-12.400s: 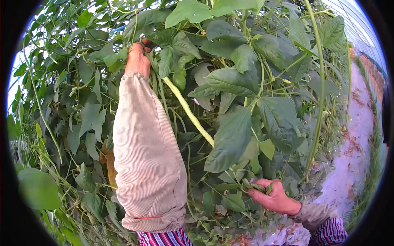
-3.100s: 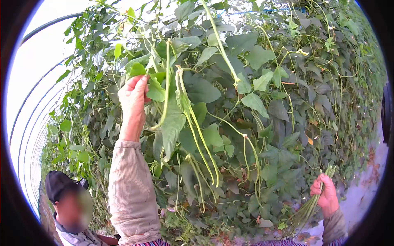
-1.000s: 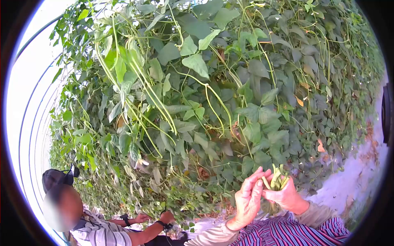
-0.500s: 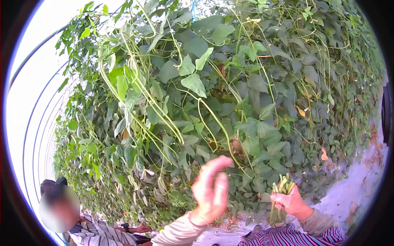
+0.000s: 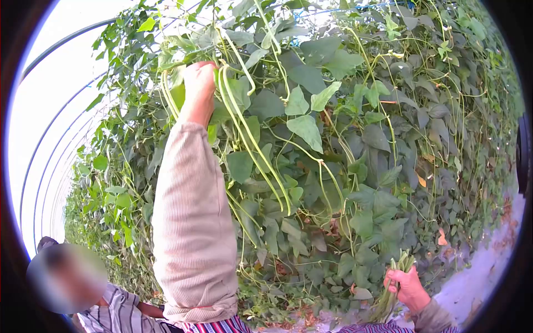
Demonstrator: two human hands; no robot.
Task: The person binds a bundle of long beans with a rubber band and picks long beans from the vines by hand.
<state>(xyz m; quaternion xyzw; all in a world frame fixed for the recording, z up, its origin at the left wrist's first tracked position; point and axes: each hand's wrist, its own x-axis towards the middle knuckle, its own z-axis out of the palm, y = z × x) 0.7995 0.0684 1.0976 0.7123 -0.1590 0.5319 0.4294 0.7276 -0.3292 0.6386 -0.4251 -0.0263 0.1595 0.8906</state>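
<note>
Two long pods hang beside the raised left hand

Both dangle just right of that grip, upper ends next to it, tips well below. They look light and pliable, likely to bend freely yet snap or bruise if squeezed midway; the upper ends, beside the grip, seem the best place to take hold. The left arm is raised almost straight in its ribbed sleeve, the hand set among foliage; the fingertips are hidden, so I cannot tell whether they are closed on anything. Low and well to the right, the right hand is clamped around a pod bunch, blunt ends jutting above its grip, the rest trailing below.
</note>
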